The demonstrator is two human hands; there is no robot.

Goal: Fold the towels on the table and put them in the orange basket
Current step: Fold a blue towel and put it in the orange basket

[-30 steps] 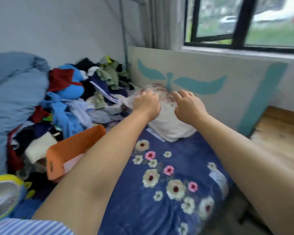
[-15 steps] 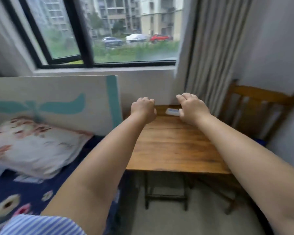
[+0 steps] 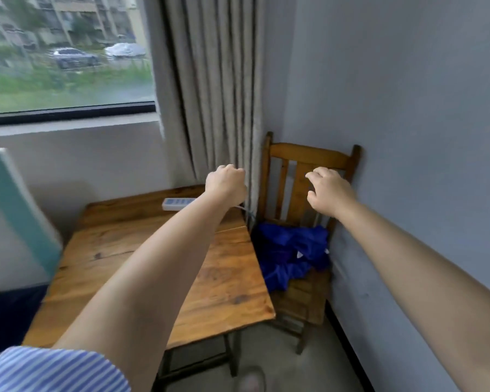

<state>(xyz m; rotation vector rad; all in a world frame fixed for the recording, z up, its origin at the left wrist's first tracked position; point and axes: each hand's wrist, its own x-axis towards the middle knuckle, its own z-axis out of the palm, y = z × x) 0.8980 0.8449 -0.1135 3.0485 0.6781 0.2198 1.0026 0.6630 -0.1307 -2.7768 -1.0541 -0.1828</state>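
Observation:
A wooden table (image 3: 142, 250) stands under the window, with only a white power strip (image 3: 177, 203) at its far edge. My left hand (image 3: 225, 183) hovers over the table's far right corner, fingers curled shut, holding nothing. My right hand (image 3: 328, 190) is stretched out in front of the wooden chair (image 3: 309, 157), fingers loosely apart and empty. A crumpled blue cloth (image 3: 292, 250) lies on the chair seat, below my right hand. No towels and no orange basket are in view.
Grey curtains (image 3: 210, 89) hang beside the window (image 3: 65, 52). A white and teal board (image 3: 14, 210) leans at the left. The blue wall (image 3: 408, 123) is close on the right. Grey floor shows under the table and chair.
The view has swung right, from the bed with the clothes pile and orange basket to the table and chair corner. Both arms stayed outstretched; the right hand's fingers have spread.

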